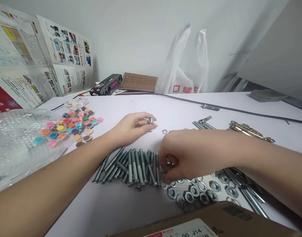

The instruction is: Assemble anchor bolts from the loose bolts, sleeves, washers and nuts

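Left hand pinching upright fastener; right hand at its four o'clock, curled, grip: can't tell. Box edge crowds nuts from six; tabletop runs toward twelve.

The fingertips of the right hand are partly hidden by its own curl, so whatever is gripped there cannot be told. Some nuts are covered by that hand, and the brass-coloured pieces are partly blocked by its forearm. Part of the metal fastener is masked by the left hand. The cardboard box is cut off below, the bubble wrap at left. Fine newspaper print cannot be read.
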The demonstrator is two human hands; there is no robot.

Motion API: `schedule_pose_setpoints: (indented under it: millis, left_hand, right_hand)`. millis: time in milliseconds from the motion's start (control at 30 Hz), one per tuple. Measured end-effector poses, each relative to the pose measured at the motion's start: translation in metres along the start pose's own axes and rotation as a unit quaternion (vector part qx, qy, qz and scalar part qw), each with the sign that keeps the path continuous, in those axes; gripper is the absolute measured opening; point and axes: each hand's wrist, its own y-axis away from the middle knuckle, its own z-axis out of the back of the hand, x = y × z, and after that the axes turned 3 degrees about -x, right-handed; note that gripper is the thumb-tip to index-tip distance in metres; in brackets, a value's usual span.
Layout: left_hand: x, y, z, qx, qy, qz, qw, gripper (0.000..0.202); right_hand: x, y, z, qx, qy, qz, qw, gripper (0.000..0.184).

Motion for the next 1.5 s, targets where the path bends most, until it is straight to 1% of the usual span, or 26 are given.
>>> schedule_pose_setpoints:
  millis: [167,233,267,300,333,367,433,467,500,567,633,700,900,1000,1067,1167,1233,1300,1333,1400,1433,1500]
  left_hand:
    - [0.002,-0.001,0.0,0.007,-0.004,0.004,1.0,0.044]
    - [0.002,-0.001,0.0,0.017,0.004,0.002,1.0,0.042]
    - [0.003,-0.002,0.0,0.022,0.005,-0.001,1.0,0.041]
    - [0.003,-0.002,0.0,0.024,0.002,-0.004,1.0,0.038]
    - [0.003,-0.002,0.0,0.026,-0.001,-0.007,1.0,0.036]
    - [0.003,-0.002,0.0,0.026,-0.003,-0.009,1.0,0.034]
    - [0.003,-0.001,0.0,0.03,-0.005,-0.01,0.999,0.033]
    - [0.002,-0.001,0.001,0.034,-0.002,-0.008,0.999,0.034]
    - [0.001,0.0,0.001,0.039,0.0,-0.004,0.999,0.035]
    - [0.0,0.0,0.001,0.043,-0.003,0.004,0.999,0.035]
    - [-0.001,0.001,0.001,0.038,-0.011,0.003,0.999,0.033]
    - [-0.002,0.001,0.0,0.033,-0.014,-0.003,0.999,0.032]
    - [-0.003,0.0,0.002,0.05,-0.034,0.001,0.998,0.035]
    - [-0.002,0.001,0.002,0.055,-0.028,-0.001,0.998,0.035]
    - [-0.002,0.001,0.002,0.062,-0.014,-0.002,0.998,0.037]
    - [0.0,0.001,0.002,0.066,0.01,-0.002,0.998,0.037]
    - [0.001,0.0,0.002,0.068,0.009,0.002,0.998,0.037]
    - [0.002,0.0,0.002,0.069,-0.004,0.006,0.998,0.035]
    - [0.002,0.0,0.003,0.069,-0.008,0.006,0.998,0.033]
    - [0.003,0.0,0.003,0.068,-0.009,0.001,0.998,0.031]
    - [0.003,0.0,0.003,0.067,-0.006,-0.002,0.998,0.031]
    - [0.004,0.0,0.003,0.067,-0.005,-0.005,0.998,0.03]
  right_hand:
    - [-0.002,-0.003,-0.004,0.017,-0.001,0.012,1.0,0.031]
    - [-0.005,-0.004,-0.001,0.021,-0.04,0.018,0.999,0.029]
    - [-0.007,-0.005,0.001,0.011,-0.073,0.02,0.997,0.027]
    - [-0.009,-0.006,0.003,-0.014,-0.112,0.016,0.993,0.025]
    - [-0.011,-0.009,0.006,-0.059,-0.151,0.005,0.987,0.022]
    - [-0.013,-0.012,0.009,-0.12,-0.186,-0.017,0.975,0.021]
    - [-0.018,-0.019,0.012,-0.255,-0.221,-0.078,0.938,0.024]
    - [-0.02,-0.022,0.013,-0.306,-0.228,-0.105,0.918,0.026]
    - [-0.022,-0.026,0.014,-0.341,-0.235,-0.121,0.902,0.029]
    - [-0.026,-0.032,0.013,-0.367,-0.255,-0.124,0.886,0.032]
    - [-0.028,-0.037,0.011,-0.366,-0.273,-0.112,0.883,0.031]
    - [-0.029,-0.04,0.009,-0.356,-0.273,-0.103,0.888,0.031]
    - [-0.029,-0.042,0.006,-0.347,-0.27,-0.119,0.89,0.033]
    - [-0.028,-0.037,0.01,-0.357,-0.235,-0.129,0.895,0.036]
    - [-0.028,-0.031,0.016,-0.367,-0.203,-0.142,0.897,0.034]
    - [-0.027,-0.02,0.026,-0.358,-0.155,-0.153,0.908,0.031]
    - [-0.027,-0.012,0.033,-0.332,-0.112,-0.168,0.921,0.031]
    - [-0.027,-0.004,0.037,-0.28,-0.052,-0.174,0.942,0.032]
    - [-0.028,-0.001,0.038,-0.246,-0.021,-0.166,0.955,0.031]
    - [-0.03,0.002,0.037,-0.182,0.029,-0.13,0.974,0.028]
    - [-0.032,0.003,0.036,-0.158,0.045,-0.112,0.98,0.026]
    - [-0.038,0.002,0.033,-0.134,0.066,-0.095,0.984,0.022]
